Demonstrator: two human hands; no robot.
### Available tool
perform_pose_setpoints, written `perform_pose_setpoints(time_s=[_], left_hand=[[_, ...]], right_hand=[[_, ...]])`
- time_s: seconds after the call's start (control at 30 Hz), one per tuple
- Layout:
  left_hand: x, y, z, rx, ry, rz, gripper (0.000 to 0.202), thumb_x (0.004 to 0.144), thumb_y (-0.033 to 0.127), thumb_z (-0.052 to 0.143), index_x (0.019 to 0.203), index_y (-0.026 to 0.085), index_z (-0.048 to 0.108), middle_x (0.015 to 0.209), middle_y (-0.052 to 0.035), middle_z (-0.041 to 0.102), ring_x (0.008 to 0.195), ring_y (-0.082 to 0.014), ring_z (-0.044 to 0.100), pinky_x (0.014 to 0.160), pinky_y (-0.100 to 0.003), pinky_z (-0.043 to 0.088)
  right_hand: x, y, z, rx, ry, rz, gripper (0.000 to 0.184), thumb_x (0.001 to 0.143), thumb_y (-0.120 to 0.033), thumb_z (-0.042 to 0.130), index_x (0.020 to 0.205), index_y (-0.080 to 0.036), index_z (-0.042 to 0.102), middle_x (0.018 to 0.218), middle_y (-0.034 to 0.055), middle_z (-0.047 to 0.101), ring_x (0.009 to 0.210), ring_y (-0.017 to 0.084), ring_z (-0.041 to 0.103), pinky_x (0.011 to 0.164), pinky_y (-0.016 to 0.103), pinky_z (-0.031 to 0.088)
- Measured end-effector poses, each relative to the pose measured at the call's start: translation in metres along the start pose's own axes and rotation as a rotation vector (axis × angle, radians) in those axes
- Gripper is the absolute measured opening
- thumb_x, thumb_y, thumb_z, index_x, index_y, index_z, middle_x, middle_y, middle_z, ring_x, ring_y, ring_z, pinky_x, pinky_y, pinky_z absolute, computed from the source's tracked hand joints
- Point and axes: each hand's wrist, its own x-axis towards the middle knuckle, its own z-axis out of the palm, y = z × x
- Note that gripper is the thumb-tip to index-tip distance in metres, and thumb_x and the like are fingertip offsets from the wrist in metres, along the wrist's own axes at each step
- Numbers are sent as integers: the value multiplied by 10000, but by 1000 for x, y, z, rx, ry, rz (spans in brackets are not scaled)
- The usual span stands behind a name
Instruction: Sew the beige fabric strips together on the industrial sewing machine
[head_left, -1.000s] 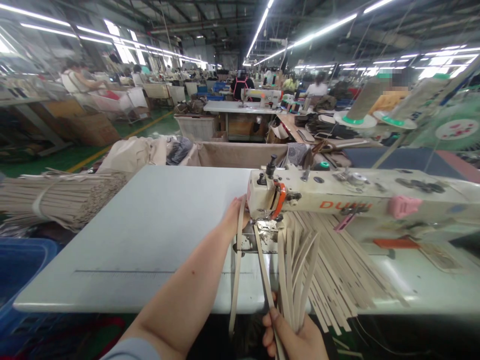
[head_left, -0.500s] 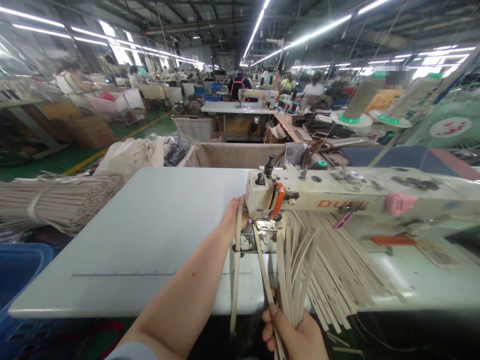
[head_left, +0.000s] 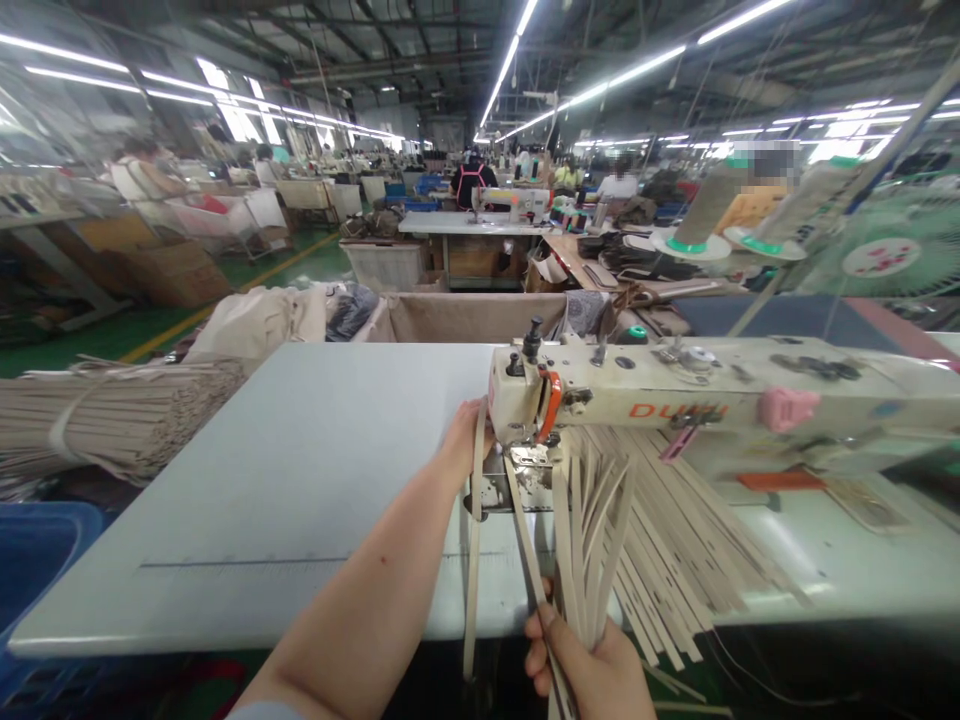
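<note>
My left hand (head_left: pixel 466 440) reaches behind the head of the cream sewing machine (head_left: pixel 675 390), its fingers hidden there, touching a beige strap (head_left: pixel 472 560) that hangs over the table's front edge. My right hand (head_left: pixel 592 670) is closed on a bunch of beige strips (head_left: pixel 592 540) fanned upward at the front edge. One strip (head_left: pixel 525 540) runs from that hand up to the presser foot (head_left: pixel 525 460). More strips (head_left: pixel 690 530) lie spread under the machine arm.
A tied bundle of strips (head_left: pixel 112 415) lies at the left of the grey table (head_left: pixel 300 480). A blue crate (head_left: pixel 37 545) sits lower left, a fabric-lined bin (head_left: pixel 472 315) behind the table, thread cones (head_left: pixel 720 210) and a fan (head_left: pixel 892 255) at right. People work in the distance.
The view has shifted slightly. Both hands keep their places, the right hand a touch lower in frame with the strips still in it.
</note>
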Motion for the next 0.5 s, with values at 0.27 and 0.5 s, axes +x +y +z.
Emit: perform_pose_setpoints(time_s=[0.27,0.5], left_hand=[[-10,-19,-5,11,-167,76,1065,492,261,996,1474,161,596,1574,-193,531,1499,-471,440,1303,-634,295],[-13,-19,-6,13,-191,62,1170,443,334,1026,1512,216,565,1595,-165,519,1560,-490,343,1311,-651,271]], right_hand=[[-2,-2,-3,25,-3,20,741,507,-693,992,922,-138,730,575,22,733,385,152,610,377,236,445],[-12,-10,-12,33,-20,124,719,502,-710,990,873,-145,745,603,57,755,415,166,633,409,256,475]])
